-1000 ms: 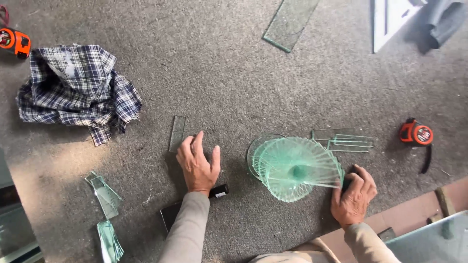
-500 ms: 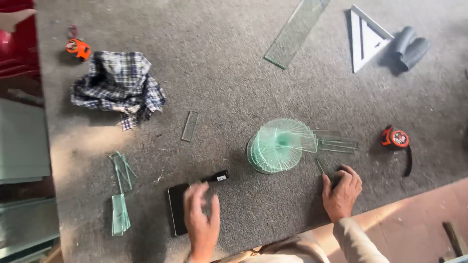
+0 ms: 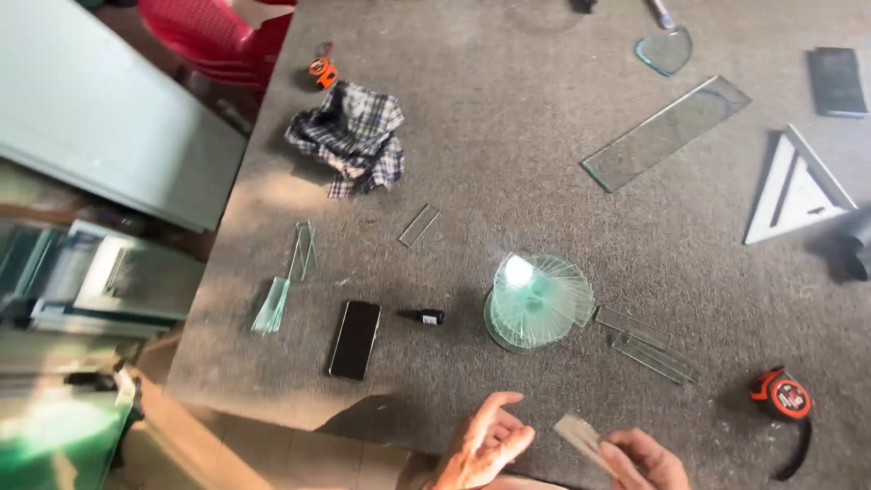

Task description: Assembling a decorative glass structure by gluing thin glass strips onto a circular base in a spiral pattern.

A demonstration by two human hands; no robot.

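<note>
Grey carpeted table point(image 3: 508, 136) | glass fan stack point(image 3: 537, 301) | phone point(image 3: 355, 339)

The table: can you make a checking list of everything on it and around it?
Surface: grey felt-covered table, dusty.
Job's things: small glass strip held in right hand; fanned stack of glass strips on round glass discs.
Clutter: black phone, small dark bottle, checked cloth, tape measure, white set square, long glass pane.
Hands: left hand open, beside the strip.
Cables: nothing seen.
Surroundings: red plastic chair, glass sheets at left.
</note>
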